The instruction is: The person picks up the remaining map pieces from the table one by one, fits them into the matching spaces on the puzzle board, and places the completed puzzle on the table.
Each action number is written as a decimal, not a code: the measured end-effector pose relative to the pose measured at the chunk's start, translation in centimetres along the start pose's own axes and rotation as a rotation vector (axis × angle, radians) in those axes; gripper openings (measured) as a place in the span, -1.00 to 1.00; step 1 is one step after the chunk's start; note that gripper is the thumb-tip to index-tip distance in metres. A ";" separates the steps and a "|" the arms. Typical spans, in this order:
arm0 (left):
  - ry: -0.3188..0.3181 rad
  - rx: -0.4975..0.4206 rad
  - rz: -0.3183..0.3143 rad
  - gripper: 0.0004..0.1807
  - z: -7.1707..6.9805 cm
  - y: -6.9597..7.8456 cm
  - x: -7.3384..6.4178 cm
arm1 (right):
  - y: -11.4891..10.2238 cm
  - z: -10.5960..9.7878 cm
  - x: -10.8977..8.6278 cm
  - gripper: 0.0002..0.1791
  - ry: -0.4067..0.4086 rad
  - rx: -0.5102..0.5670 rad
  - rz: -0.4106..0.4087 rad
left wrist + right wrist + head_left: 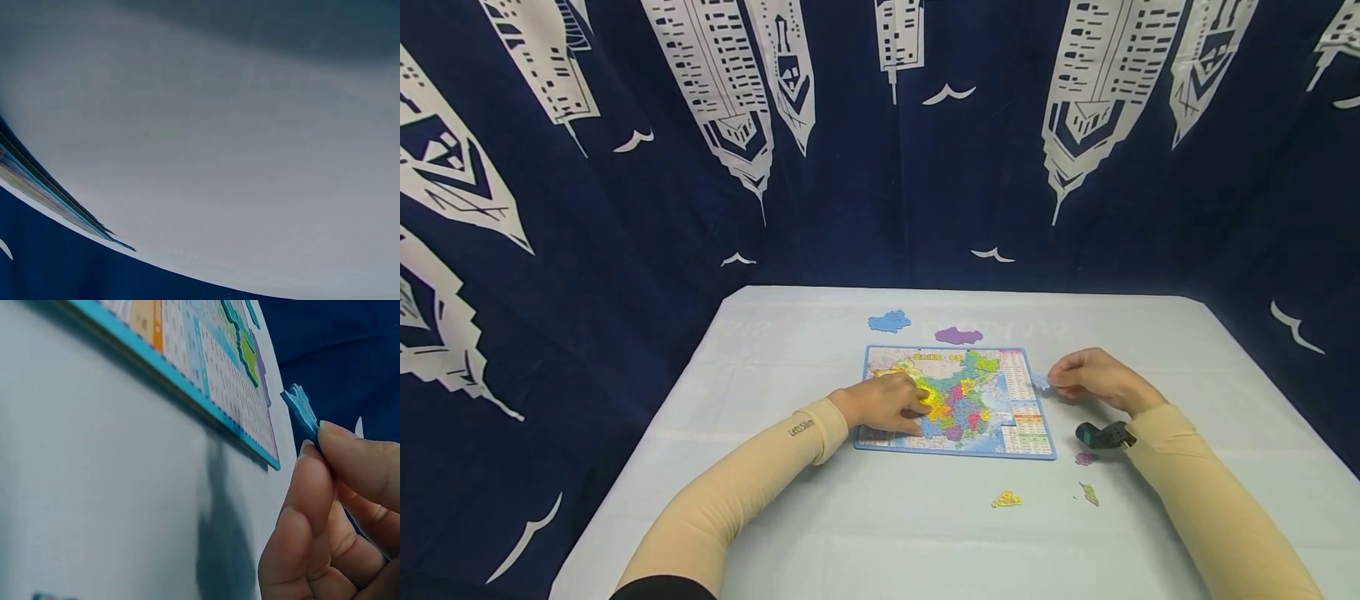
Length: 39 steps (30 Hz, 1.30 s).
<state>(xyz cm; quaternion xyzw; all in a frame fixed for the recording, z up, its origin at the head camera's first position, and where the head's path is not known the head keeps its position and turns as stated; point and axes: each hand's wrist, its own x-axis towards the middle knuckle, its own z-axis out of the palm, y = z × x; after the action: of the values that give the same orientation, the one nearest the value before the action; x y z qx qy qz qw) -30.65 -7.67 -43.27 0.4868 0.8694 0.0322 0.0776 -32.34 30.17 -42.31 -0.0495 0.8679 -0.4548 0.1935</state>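
Observation:
A jigsaw board (1030, 457) printed with a colourful map lies on the table, many pieces set in it. My left hand (883, 402) rests on its left part, fingers reaching over the yellow and orange pieces and hiding what is under them. Just off the board's right edge, my right hand (1097, 379) pinches a small light blue puzzle piece (301, 406) between thumb and forefinger. In the right wrist view the piece is held up above the table, tilted, with the board's corner beyond it. The left wrist view shows mostly tabletop and a sliver of the board.
A blue piece (889, 321) and a purple piece (958, 335) lie behind the board. In front lie a yellow piece (1007, 499), a green piece (1089, 494) and a small purple piece (1086, 458). A dark patterned curtain (895, 183) hangs behind the white table (760, 517).

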 end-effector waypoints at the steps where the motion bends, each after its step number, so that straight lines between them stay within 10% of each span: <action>1: 0.000 -0.001 0.002 -0.52 0.0 0.0 0.0 | -0.1 0.1 0.0 -0.71 -0.001 0.005 0.001; 39: -0.002 -0.017 0.001 -0.50 0.0 -0.1 0.0 | -4.1 3.0 3.2 -0.74 -0.045 0.077 -0.065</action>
<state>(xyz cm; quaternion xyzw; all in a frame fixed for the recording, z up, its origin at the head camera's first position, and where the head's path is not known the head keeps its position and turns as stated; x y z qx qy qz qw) -30.68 -7.74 -43.27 0.4867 0.8687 0.0392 0.0829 -34.56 24.65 -41.46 -0.0803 0.8432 -0.4927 0.1997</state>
